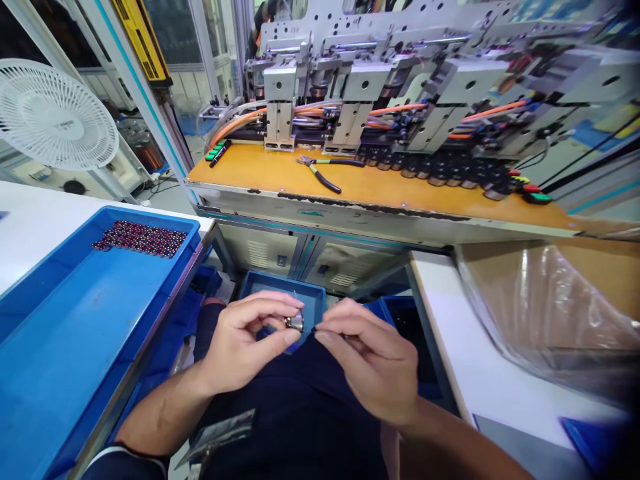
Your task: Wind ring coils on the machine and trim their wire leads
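Observation:
My left hand (245, 340) pinches a small metal coil part (295, 323) between thumb and fingers, held over my lap. Just to its right, my right hand (373, 360) has its fingers pinched together, the fingertips almost touching the part; a thin dark wire end seems to sit in that pinch, too small to name. Behind both hands lies a small blue tray (310, 297). To my left stands a large blue bin (60, 347) holding a patch of several small dark red coil parts (143, 238) at its far end.
Ahead is an orange workbench (270, 170) under a winding machine (400, 73), with pliers (325, 170) lying on it. A white fan (53, 113) stands far left. A clear plastic bag (545, 300) rests on the white table at right.

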{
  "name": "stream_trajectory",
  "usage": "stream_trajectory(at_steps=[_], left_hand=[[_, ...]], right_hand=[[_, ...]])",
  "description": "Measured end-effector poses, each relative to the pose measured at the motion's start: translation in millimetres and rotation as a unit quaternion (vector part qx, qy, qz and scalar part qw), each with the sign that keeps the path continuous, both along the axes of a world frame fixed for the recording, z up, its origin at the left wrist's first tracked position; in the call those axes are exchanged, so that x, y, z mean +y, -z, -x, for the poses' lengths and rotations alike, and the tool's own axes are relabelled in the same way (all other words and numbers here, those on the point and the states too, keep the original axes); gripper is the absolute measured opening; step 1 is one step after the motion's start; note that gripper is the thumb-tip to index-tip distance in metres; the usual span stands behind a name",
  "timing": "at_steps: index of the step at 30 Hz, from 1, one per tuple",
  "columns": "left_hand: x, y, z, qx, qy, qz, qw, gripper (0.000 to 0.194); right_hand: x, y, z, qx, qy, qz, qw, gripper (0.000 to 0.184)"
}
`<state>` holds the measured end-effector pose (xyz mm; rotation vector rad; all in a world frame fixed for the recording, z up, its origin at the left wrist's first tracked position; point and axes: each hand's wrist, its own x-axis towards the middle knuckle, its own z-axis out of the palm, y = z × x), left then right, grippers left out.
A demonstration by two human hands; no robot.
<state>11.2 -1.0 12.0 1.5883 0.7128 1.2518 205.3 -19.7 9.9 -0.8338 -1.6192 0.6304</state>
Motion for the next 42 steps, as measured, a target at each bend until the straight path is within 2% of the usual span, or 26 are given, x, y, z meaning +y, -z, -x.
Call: stream_trajectory(at_steps=[2,3,5,6,7,10,11,12,13,14,16,17,19,20,21,22,23,24,27,30,33,37,39,42], left_hand=[[2.1,-1.1,3.8,0.045,-0.02,-0.056,0.997,0.029],[3.0,-2.1,6.0,0.072,-0.024,-0.084,0.994,0.03],[3.9,-5.1,9.6,0.126,-0.026,-0.13,0.983,0.031],[4.0,-7.0,10.5,0.149,-0.024,-0.148,0.977,0.03],[3.8,-8.9,10.9,0.168,-0.023,-0.163,0.972,0.03],[2.1,-13.3,10.0,0.188,-0.022,-0.187,0.964,0.029],[1.3,-13.9,9.7,0.187,-0.021,-0.187,0.964,0.029],[0.5,-14.0,9.9,0.185,-0.022,-0.184,0.965,0.029],[-0.1,-13.6,10.5,0.18,-0.024,-0.179,0.967,0.029],[-0.6,-13.0,11.4,0.174,-0.026,-0.175,0.969,0.03],[-0.8,-11.3,14.1,0.162,-0.024,-0.17,0.972,0.032],[-0.7,-10.4,15.5,0.158,-0.019,-0.171,0.972,0.033],[0.0,-8.6,17.7,0.153,-0.01,-0.178,0.972,0.031],[0.4,-7.7,18.4,0.15,-0.009,-0.182,0.972,0.03],[0.7,-6.8,18.8,0.144,-0.01,-0.186,0.972,0.029],[1.1,-5.9,19.0,0.135,-0.015,-0.188,0.973,0.027],[1.4,-5.1,19.1,0.126,-0.02,-0.188,0.974,0.027],[1.6,-4.5,19.2,0.118,-0.026,-0.189,0.975,0.026],[1.9,-4.5,20.6,0.104,-0.05,-0.186,0.976,0.027],[2.1,-6.6,24.5,0.092,-0.085,-0.185,0.975,0.031],[2.1,-7.5,30.4,0.081,-0.114,-0.192,0.971,0.034],[2.2,-3.8,35.8,0.064,-0.134,-0.196,0.969,0.039],[3.0,-1.2,36.0,0.056,-0.137,-0.189,0.971,0.04],[5.4,1.5,34.4,0.055,-0.136,-0.173,0.974,0.037]], right_hand=[[1.1,-5.7,-19.3,-0.007,0.004,0.029,1.0,0.012],[2.6,-11.7,-28.6,-0.02,0.011,0.017,1.0,0.012],[6.8,-27.7,-41.8,-0.097,0.026,-0.064,0.993,0.02],[9.4,-36.2,-44.4,-0.16,0.028,-0.113,0.98,0.025],[12.3,-44.0,-44.4,-0.235,0.021,-0.166,0.958,0.028],[21.3,-57.1,-32.6,-0.419,-0.027,-0.289,0.86,0.02],[23.3,-57.9,-26.9,-0.452,-0.037,-0.307,0.836,0.022],[24.3,-57.6,-21.2,-0.467,-0.042,-0.31,0.827,0.024],[24.2,-56.9,-16.1,-0.463,-0.045,-0.284,0.839,0.025],[23.2,-56.3,-11.8,-0.443,-0.058,-0.231,0.864,0.024],[21.8,-57.9,-6.8,-0.378,-0.127,-0.085,0.913,0.024],[23.6,-60.6,-6.3,-0.346,-0.178,-0.009,0.921,0.024],[37.5,-70.2,-9.4,-0.309,-0.255,0.093,0.912,0.024],[50.7,-76.7,-12.5,-0.31,-0.242,0.091,0.915,0.023],[68.0,-83.8,-16.2,-0.321,-0.187,0.056,0.927,0.02],[88.5,-91.0,-20.3,-0.33,-0.109,0.006,0.938,0.018],[111.1,-97.5,-24.5,-0.348,0.013,-0.073,0.934,0.017],[134.3,-102.7,-28.3,-0.351,0.093,-0.112,0.925,0.02],[194.1,-105.0,-35.9,-0.385,0.174,-0.141,0.895,0.036],[226.0,-90.6,-36.6,-0.435,0.19,-0.126,0.871,0.04],[236.6,-76.7,-36.4,-0.48,0.188,-0.09,0.852,0.042],[231.4,-71.6,-43.3,-0.517,0.176,-0.043,0.837,0.036],[214.5,-67.8,-49.1,-0.526,0.163,-0.034,0.834,0.039],[165.3,-47.6,-54.4,-0.528,0.147,-0.038,0.836,0.048]])
